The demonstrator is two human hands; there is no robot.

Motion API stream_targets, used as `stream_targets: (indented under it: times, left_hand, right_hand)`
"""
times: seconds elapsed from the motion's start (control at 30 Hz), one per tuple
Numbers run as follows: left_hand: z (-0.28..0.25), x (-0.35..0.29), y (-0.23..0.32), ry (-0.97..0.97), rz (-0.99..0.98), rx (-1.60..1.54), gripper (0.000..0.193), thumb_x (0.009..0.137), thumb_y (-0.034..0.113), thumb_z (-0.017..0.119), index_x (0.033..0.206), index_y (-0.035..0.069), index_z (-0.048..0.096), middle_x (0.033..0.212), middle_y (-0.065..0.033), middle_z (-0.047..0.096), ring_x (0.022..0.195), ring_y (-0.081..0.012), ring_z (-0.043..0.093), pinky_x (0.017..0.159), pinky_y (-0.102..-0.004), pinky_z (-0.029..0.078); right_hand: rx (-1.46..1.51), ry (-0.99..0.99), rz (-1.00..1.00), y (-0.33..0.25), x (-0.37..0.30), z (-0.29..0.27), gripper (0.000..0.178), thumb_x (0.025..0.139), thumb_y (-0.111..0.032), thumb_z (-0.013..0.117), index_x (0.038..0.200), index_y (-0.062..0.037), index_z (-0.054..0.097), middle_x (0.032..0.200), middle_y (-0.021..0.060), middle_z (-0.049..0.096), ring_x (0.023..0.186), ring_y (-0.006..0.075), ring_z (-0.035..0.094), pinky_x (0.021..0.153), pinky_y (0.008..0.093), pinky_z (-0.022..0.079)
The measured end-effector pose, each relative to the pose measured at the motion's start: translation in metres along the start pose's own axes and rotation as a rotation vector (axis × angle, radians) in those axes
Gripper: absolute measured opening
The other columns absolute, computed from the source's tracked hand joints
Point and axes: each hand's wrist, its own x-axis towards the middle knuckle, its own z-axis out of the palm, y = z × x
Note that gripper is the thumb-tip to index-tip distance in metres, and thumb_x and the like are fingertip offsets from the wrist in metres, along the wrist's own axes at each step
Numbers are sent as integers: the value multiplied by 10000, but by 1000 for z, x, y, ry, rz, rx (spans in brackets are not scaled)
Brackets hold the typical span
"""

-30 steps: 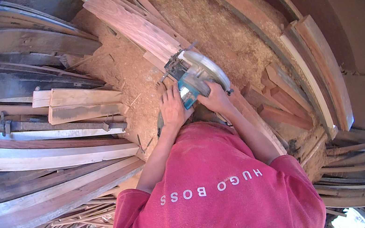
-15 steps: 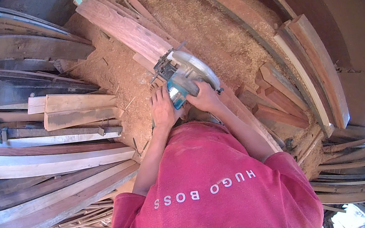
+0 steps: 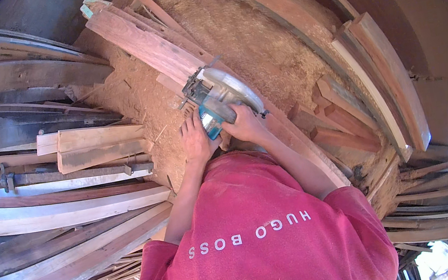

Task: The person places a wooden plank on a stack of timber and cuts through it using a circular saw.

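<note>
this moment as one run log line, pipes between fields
left hand: at side of teal-and-silver circular saw | right hand: gripping saw | saw: over long reddish-brown wooden plank | nearby: brown sawdust

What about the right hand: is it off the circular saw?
No, the right hand grips the circular saw, just right of its teal housing.

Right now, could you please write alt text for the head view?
The right hand grips a teal-and-silver circular saw, with the left hand at its teal side, over a long reddish plank. Sawdust lies around, with boards at left.
</note>
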Motion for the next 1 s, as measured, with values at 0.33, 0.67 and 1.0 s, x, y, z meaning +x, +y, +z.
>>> stream_targets:
  times: [0.33, 0.67, 1.0]
  left_hand:
    - [-1, 11, -9, -28, -29, 3, 1019, 574, 290, 857, 1461, 46, 420, 1342, -180, 545, 1209, -370, 541, 1045, -490, 418]
    - [-1, 24, -17, -75, -52, 30, 1038, 576, 325, 877, 1463, 48, 413, 1369, -178, 535, 1235, -371, 534, 1051, -496, 417]
    - [-2, 31, -21, -86, -50, 23, 1072, 549, 295, 892, 1468, 41, 403, 1364, -179, 531, 1229, -375, 536, 1046, -503, 425]
  right_hand:
    - [12, 20, -39, 6, 15, 12, 597, 735, -305, 781, 1205, 44, 667, 1135, 276, 694, 1067, 440, 665, 979, 483, 517]
    - [42, 31, -70, -2, 30, 13, 570, 737, -329, 778, 1177, 21, 684, 1078, 274, 703, 1026, 444, 674, 928, 490, 539]
    - [18, 2, -6, -9, 38, 13, 555, 722, -264, 771, 1189, 22, 675, 1119, 264, 698, 1070, 441, 654, 966, 483, 517]
